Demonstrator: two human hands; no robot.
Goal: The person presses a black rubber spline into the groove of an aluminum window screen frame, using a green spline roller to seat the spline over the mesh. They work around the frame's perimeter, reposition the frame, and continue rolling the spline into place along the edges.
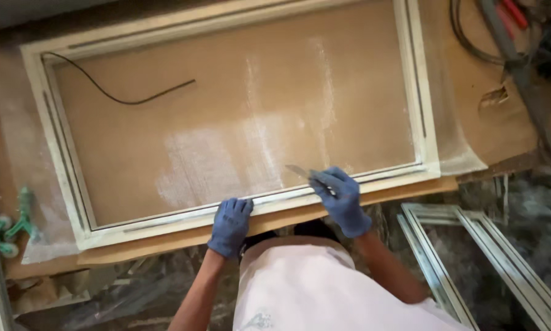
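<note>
A large pale window frame (64,165) lies flat on a brown board (239,104) smeared with white dust. My left hand (230,224), in a blue glove, presses down on the frame's near rail. My right hand (342,199), also gloved in blue, grips a thin metal blade tool (301,172) whose tip rests just inside the near rail. A loose black rubber strip (122,98) curls across the board at the far left.
Another pale frame (471,245) lies on the floor at lower right. A green-handled tool (15,224) sits at the left edge. Cables and red-handled tools (508,18) are piled at top right. Plastic sheeting covers the floor near my body.
</note>
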